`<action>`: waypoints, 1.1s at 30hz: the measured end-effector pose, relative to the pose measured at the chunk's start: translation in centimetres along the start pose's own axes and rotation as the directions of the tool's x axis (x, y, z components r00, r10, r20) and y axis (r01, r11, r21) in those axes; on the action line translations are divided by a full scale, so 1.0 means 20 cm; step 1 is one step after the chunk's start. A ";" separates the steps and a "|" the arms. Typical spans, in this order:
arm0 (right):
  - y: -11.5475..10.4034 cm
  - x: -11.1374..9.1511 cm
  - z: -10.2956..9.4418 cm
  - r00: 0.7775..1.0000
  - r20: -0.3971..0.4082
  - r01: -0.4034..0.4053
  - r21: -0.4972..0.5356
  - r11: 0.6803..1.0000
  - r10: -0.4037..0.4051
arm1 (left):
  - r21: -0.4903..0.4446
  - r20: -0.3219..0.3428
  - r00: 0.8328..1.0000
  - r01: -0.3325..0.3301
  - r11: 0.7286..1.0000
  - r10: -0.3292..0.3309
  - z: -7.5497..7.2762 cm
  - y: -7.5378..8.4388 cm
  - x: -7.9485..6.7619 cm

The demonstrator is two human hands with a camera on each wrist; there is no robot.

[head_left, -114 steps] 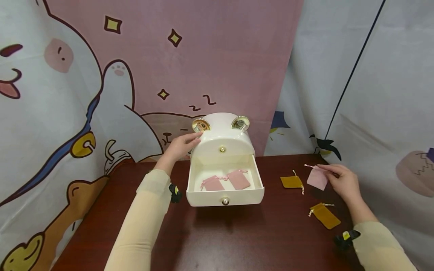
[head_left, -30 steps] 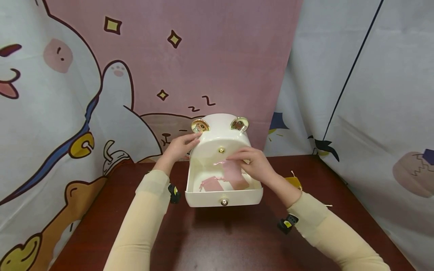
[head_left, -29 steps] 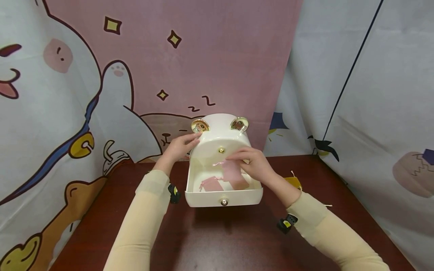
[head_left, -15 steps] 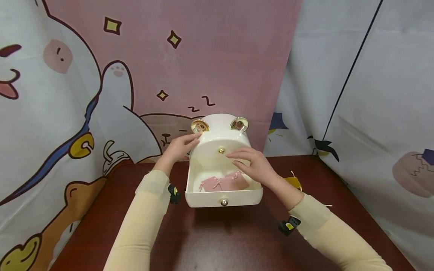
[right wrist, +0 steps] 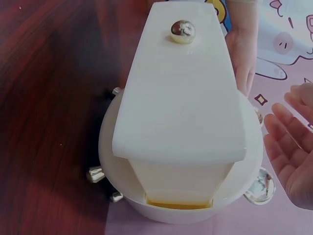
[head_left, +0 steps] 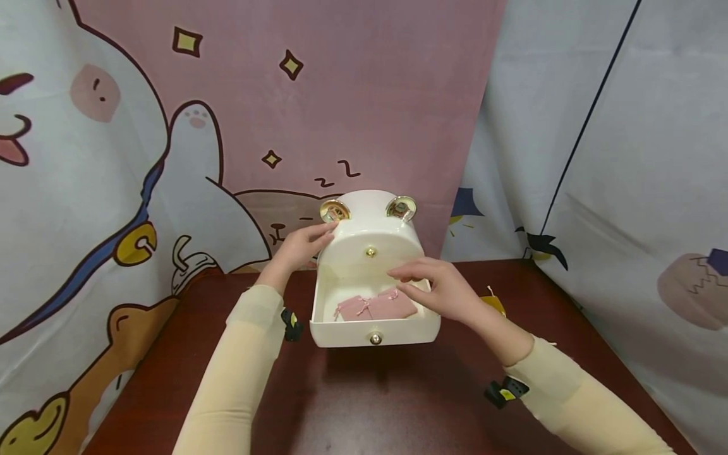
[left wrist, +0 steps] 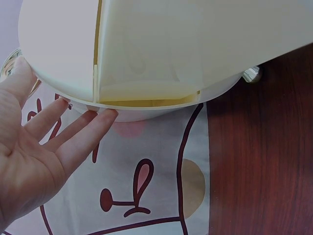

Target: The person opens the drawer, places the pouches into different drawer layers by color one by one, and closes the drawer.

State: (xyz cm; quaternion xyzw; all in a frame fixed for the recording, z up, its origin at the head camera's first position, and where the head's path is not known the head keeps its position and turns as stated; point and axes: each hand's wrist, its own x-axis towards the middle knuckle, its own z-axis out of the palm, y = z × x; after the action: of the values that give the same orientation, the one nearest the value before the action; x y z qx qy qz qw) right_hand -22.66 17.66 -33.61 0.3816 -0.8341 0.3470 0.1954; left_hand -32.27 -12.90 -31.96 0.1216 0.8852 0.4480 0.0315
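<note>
A white drawer box (head_left: 375, 221) with round gold ears stands at the back of the table. Its lower drawer (head_left: 341, 335) is pulled out. Pink drawstring pouches (head_left: 392, 305) lie overlapping inside it. My left hand (head_left: 297, 249) rests its fingertips against the box's left side; in the left wrist view the fingers (left wrist: 83, 134) are nearly straight along its edge. Above the drawer's right side hovers my right hand (head_left: 440, 287), thumb and fingers spread with nothing between them. The right wrist view shows those fingers (right wrist: 288, 137) apart from the box too.
A mustard drawstring pouch (head_left: 493, 303) lies on the dark red table (head_left: 387, 404), partly behind my right forearm. Only a pale cord end shows of another. A printed cloth (head_left: 387, 95) hangs behind the box.
My right hand carried a pink pouch from the table's right side to the drawer and let it drop onto the others. It has since drawn slightly right and down. The left hand stayed put.
</note>
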 end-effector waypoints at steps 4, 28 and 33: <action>-0.04 -0.03 -0.01 1.000 0.014 0.023 0.001 1.000 -0.023 | 0.003 0.003 1.000 -0.003 1.000 0.003 0.00 0.00 0.00; -0.12 -0.28 0.16 0.993 0.013 0.113 0.080 0.990 -0.114 | 0.005 0.002 1.000 -0.013 1.000 0.013 0.00 0.00 0.01; -0.10 -0.32 0.25 0.996 -0.015 0.088 0.114 0.990 -0.087 | 0.005 0.002 1.000 -0.012 1.000 0.012 0.00 -0.01 0.00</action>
State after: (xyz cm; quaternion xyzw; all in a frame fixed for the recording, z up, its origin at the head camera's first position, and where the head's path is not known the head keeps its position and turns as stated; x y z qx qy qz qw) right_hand -17.35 16.29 -39.88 0.4268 -0.7943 0.3873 0.1924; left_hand -32.34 -12.95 -32.04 0.1273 0.8856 0.4456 0.0294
